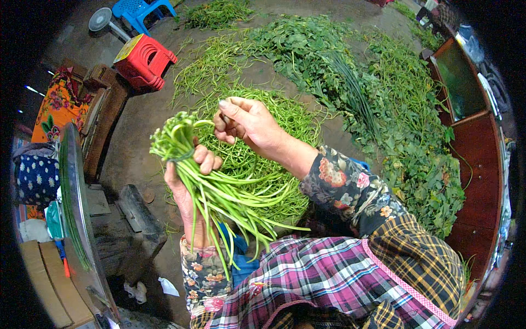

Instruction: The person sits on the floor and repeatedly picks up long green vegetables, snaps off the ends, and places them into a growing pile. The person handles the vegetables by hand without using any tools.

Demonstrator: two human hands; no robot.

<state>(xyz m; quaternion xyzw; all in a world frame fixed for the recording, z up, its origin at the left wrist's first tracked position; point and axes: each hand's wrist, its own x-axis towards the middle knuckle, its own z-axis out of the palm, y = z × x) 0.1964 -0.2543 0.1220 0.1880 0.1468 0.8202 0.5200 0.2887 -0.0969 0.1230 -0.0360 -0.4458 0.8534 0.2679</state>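
My left hand (187, 197) is wrapped around a bunch of long green vegetable stems (230, 185). A dark green tie (183, 156) circles the bunch near its thick, even upper end. The loose thin ends hang towards my lap, to the right and down. My right hand (250, 123) hovers beside the bunch's upper end, its fingers curled and the thumb close to the index finger. One bent stem reaches up to those fingers; whether they pinch it is not clear. Beneath both hands lies a large heap of loose green stems (279, 119).
Leafy vines (312, 45) cover the floor ahead and to the right. A red plastic stool (146, 61) and a blue one (139, 12) stand at the far left. A glass-topped table (78, 197) flanks me on the left, a reddish-brown cabinet (476, 185) on the right.
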